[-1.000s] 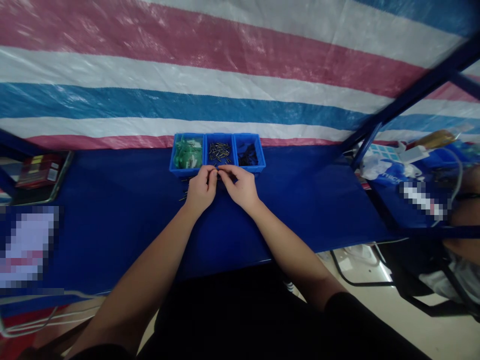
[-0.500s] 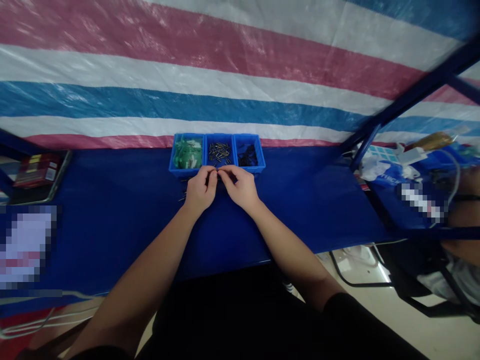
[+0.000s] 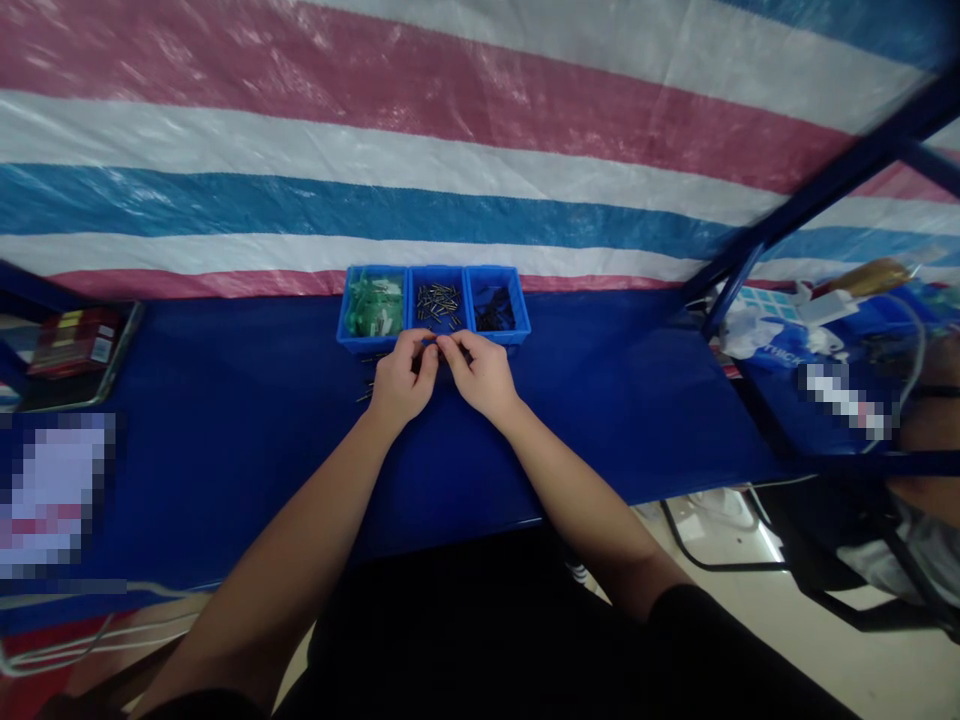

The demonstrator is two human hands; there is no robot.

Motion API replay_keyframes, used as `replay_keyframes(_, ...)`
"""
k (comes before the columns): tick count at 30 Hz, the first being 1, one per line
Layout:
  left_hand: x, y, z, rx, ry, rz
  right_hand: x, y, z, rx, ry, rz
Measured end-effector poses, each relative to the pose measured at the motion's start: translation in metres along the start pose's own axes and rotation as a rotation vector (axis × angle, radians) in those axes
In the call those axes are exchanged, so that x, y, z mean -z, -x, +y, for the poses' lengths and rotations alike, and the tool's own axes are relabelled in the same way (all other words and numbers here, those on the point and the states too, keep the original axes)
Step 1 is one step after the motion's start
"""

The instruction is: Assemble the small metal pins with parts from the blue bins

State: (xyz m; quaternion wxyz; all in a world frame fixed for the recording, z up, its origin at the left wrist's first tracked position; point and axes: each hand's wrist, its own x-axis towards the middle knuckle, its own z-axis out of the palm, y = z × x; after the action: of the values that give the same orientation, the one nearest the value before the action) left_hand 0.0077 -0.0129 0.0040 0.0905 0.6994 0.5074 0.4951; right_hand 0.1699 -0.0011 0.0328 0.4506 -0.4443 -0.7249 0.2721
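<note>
My left hand [image 3: 405, 378] and my right hand [image 3: 480, 375] meet fingertip to fingertip just in front of three blue bins. Both are closed in a pinch; whatever lies between the fingertips is too small and too covered to name. Behind them, the middle bin [image 3: 437, 272] holds many small dark metal pins [image 3: 439, 299]. Green plastic bags with white pieces [image 3: 376, 306] fill the left bin [image 3: 343, 318]. In the right bin [image 3: 517, 290] lie small black parts [image 3: 495, 310]. A few thin dark pins [image 3: 366, 392] rest on the table beside my left hand.
The blue table [image 3: 247, 400] backs onto a striped plastic sheet [image 3: 300, 130]. At left are a dark red package [image 3: 73, 342] on a tray and a blurred-out sheet [image 3: 56, 490]. Right, past a blue metal frame [image 3: 795, 215], a plastic bag [image 3: 780, 340] and a person's arm [image 3: 930, 430] show.
My fingertips have shifted very slightly while staying together in the same spot. The bins and the pins on the table stand where they were.
</note>
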Motion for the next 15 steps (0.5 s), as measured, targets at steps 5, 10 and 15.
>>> replay_keyframes(5,0.0000,-0.0006,0.0008,0.006,-0.020,-0.016,0.0003,-0.0005,-0.0004,-0.015,0.024,-0.014)
replay_keyframes(10,-0.0001,-0.0006,0.0000,-0.014,-0.008,-0.012,0.0009,-0.0003,-0.0016,-0.014,0.022,-0.016)
replay_keyframes(15,-0.0004,-0.0001,-0.0013,-0.017,-0.006,-0.014,0.0008,-0.0001,-0.0021,-0.011,0.019,-0.009)
